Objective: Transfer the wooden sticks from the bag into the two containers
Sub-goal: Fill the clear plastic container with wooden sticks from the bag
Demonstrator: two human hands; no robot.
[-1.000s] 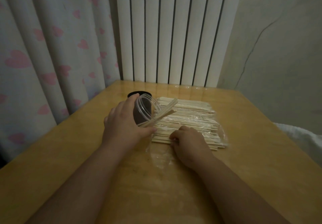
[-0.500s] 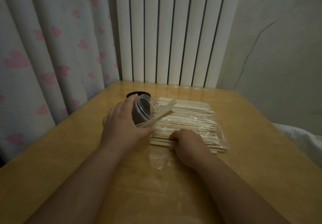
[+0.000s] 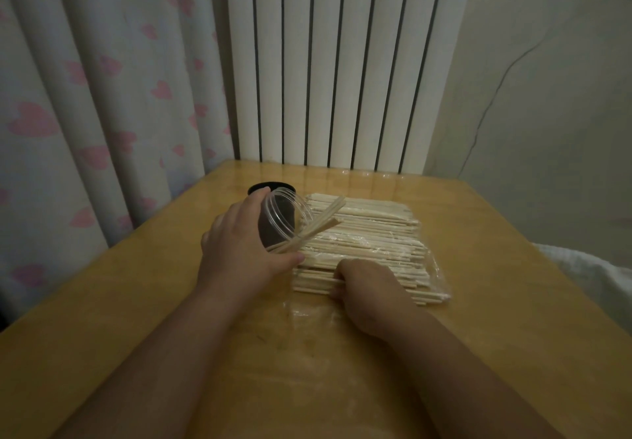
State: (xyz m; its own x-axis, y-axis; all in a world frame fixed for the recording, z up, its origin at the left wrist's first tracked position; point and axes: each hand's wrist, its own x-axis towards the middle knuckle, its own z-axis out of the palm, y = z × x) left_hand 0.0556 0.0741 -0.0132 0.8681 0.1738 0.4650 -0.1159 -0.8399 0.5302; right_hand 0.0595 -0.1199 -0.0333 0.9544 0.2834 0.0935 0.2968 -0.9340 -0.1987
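On a wooden table [image 3: 513, 319] before a white radiator [image 3: 335, 62] and a heart-print curtain [image 3: 102, 96], the left hand [image 3: 239, 254] grips a tilted clear plastic jar [image 3: 284, 219] with a few sticks [image 3: 318, 228] poking out. The right hand [image 3: 369, 288] curls its fingers onto the wooden sticks [image 3: 369, 233] lying in the clear bag [image 3: 439, 278]. A black container [image 3: 270, 186] stands behind the jar.

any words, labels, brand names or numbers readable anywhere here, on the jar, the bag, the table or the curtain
None can be read.
The tilted clear plastic jar in the left hand shows no label.
The clear plastic bag of pale wooden sticks at the right hand shows no print.
The black round container shows no marking.
The white curtain bears only pink hearts.
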